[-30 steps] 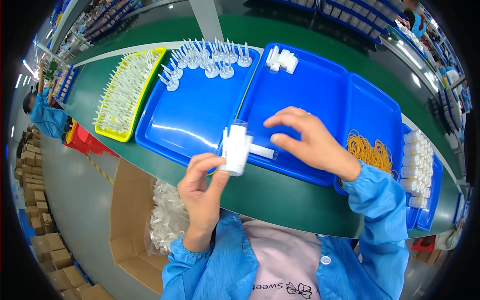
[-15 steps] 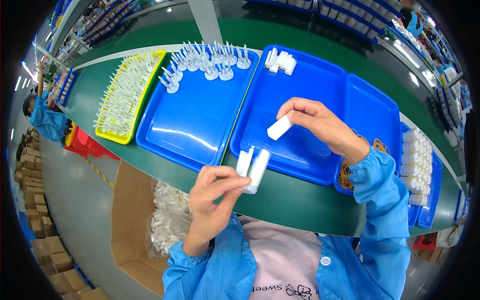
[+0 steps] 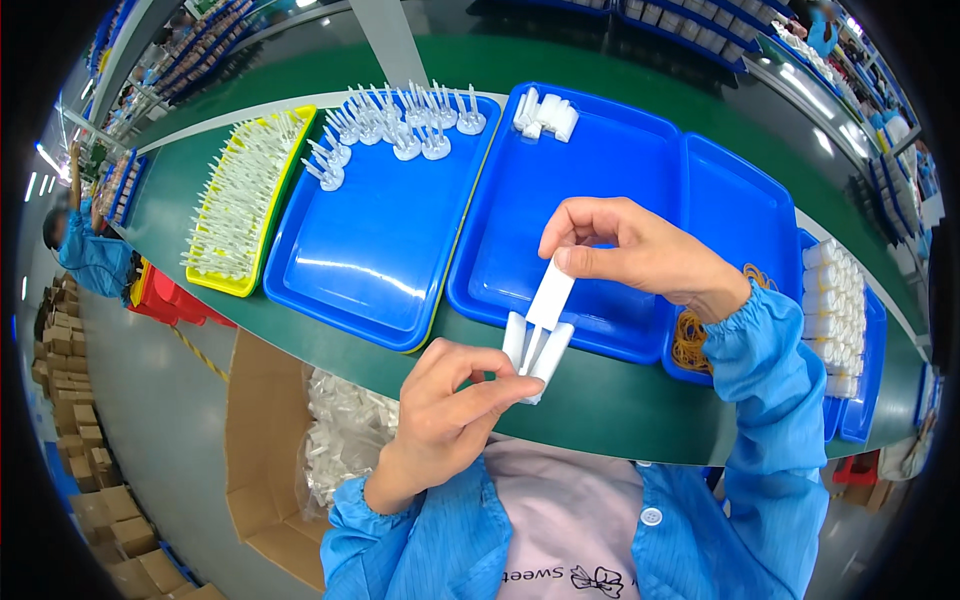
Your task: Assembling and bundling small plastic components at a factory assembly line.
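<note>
My left hand (image 3: 450,405) pinches the base of a small pronged stand that carries two white tubes (image 3: 553,352), side by side and pointing away from me. A thin bare prong (image 3: 530,352) shows between them. Above it, the thumb and fingers of my right hand (image 3: 645,250) grip another white tube (image 3: 550,297), whose lower end meets the tip of that prong. My left fingers hide most of the base. Beneath my right hand lies a blue tray (image 3: 625,165) with several loose white tubes (image 3: 546,116) in its far left corner.
Left of it, another blue tray (image 3: 350,240) holds several clear pronged stands (image 3: 405,125). A yellow tray (image 3: 245,288) is full of similar prongs. At right are brown rubber bands (image 3: 690,340) and stacked white bundles (image 3: 832,310). A carton (image 3: 262,450) with bagged white pieces stands below the table.
My right hand has brought its tube down and left, over the stand. My left hand has shifted slightly right. The tube now touches the prong between the other two.
</note>
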The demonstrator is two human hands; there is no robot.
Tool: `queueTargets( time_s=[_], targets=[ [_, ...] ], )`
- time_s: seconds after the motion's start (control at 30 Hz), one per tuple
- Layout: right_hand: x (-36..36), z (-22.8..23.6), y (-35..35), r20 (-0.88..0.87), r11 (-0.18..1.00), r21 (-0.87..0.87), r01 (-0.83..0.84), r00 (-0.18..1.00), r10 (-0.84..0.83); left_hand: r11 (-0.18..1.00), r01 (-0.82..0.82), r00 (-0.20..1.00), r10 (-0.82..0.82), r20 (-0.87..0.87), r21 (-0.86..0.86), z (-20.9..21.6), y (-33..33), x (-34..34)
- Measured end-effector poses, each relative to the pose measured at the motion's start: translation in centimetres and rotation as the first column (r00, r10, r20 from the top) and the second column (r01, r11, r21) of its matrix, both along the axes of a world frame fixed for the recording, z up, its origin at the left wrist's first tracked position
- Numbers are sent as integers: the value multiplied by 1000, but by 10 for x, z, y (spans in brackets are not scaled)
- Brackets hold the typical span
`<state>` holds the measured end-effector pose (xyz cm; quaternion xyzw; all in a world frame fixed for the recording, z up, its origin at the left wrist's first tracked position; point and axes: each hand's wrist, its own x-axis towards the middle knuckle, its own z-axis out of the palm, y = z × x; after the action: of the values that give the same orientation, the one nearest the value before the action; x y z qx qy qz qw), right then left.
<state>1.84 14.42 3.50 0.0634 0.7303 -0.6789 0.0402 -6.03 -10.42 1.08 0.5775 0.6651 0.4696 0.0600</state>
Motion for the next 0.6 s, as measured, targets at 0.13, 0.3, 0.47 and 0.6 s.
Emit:
queueTargets(
  time_s=[0.13,0.3,0.47,0.6],
  targets=[
    [5,-2,-2,46,999,-49,-1,999,3,1000,-7,999,8,37,-16,1,-2,4],
    [15,-7,-11,35,991,-116,-62,997,67,999,-23,999,24,34,-32,2,0,11],
    [22,2,-29,-92,1000,26,17,996,-14,975,-144,979,166,-117,172,-10,-1,16],
    [35,3,-37,-316,892,414,181,948,-45,990,-135,969,123,215,42,-20,6,25]
  ],
)
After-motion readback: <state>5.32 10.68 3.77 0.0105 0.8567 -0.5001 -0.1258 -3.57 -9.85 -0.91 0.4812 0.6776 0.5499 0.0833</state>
